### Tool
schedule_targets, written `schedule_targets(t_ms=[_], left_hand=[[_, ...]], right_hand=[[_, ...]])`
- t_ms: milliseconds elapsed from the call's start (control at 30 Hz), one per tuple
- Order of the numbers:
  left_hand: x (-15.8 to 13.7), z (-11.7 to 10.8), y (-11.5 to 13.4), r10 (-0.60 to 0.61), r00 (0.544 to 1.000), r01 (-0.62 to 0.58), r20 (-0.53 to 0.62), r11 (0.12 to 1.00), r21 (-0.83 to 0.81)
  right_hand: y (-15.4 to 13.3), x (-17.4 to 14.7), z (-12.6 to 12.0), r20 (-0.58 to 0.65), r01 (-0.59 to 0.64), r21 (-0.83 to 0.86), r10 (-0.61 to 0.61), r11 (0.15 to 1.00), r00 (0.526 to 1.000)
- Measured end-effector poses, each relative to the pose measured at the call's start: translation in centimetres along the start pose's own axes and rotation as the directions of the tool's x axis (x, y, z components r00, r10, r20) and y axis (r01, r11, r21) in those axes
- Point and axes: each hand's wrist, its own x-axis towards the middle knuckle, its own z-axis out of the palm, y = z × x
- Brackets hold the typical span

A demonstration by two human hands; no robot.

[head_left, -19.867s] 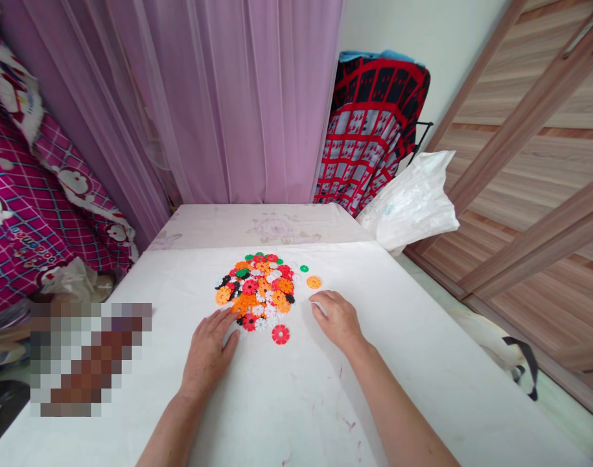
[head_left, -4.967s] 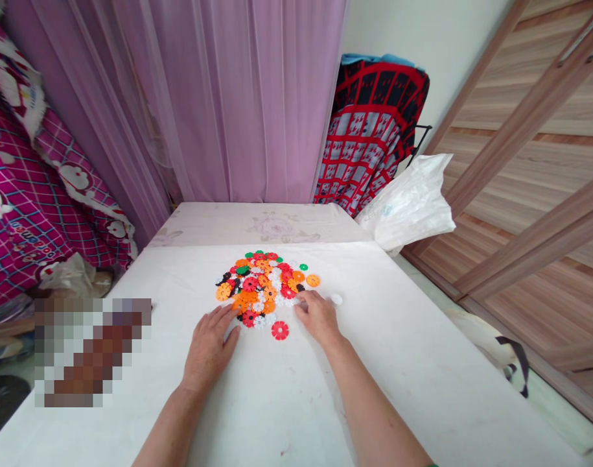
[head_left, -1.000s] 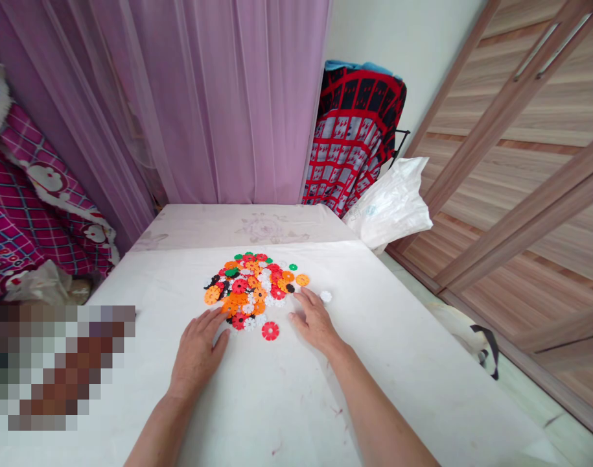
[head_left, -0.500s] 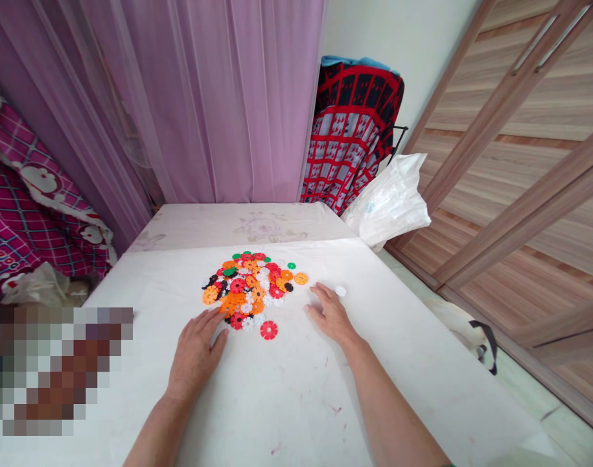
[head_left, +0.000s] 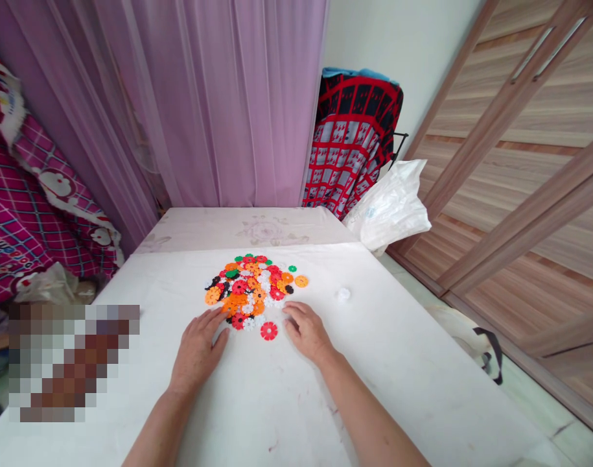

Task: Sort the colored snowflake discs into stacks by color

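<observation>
In the head view, a pile of flower-shaped discs (head_left: 253,283) is lying on the white-covered surface (head_left: 257,402), its pieces overlapping in red, orange, white, black and green. The left hand (head_left: 196,347) is resting at the pile's near left edge; its fingers are lying relaxed and slightly bent, with the thumb standing apart, and the tips are touching or just beside the orange discs (head_left: 235,303) there. They are not visibly gripping anything. The right hand (head_left: 308,331) is reaching to the pile's near right edge, its fingers curving inward at the white discs (head_left: 275,303); whether they are pinching one, I cannot tell.

The pile is lying between the two hands, ahead of both thumbs. The white discs at its near right edge are sitting just left of the right fingertips, so the right hand is the nearer one. Being round, the discs are showing no long axis. A loose red disc (head_left: 269,331) is lying flat just nearer than the pile, beside the right thumb. A small white piece (head_left: 344,295) is sitting well to the pile's right, and a white plastic bag (head_left: 391,207) is standing beyond it.
</observation>
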Motion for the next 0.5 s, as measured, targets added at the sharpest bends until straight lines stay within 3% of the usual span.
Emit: schedule_targets(t_ms=[333, 500], left_hand=[[0.3, -0.4, 0.6, -0.025, 0.999, 0.026, 0.032, 0.999, -0.022], [0.4, -0.5, 0.8, -0.054, 0.998, 0.055, 0.036, 0.998, -0.025]], right_hand=[[-2.9, -0.3, 0.3, 0.133, 0.113, -0.072, -0.103, 0.991, 0.986], [-3.7, -0.2, 1.3, 0.124, 0.055, -0.128, -0.039, 0.990, 0.992]])
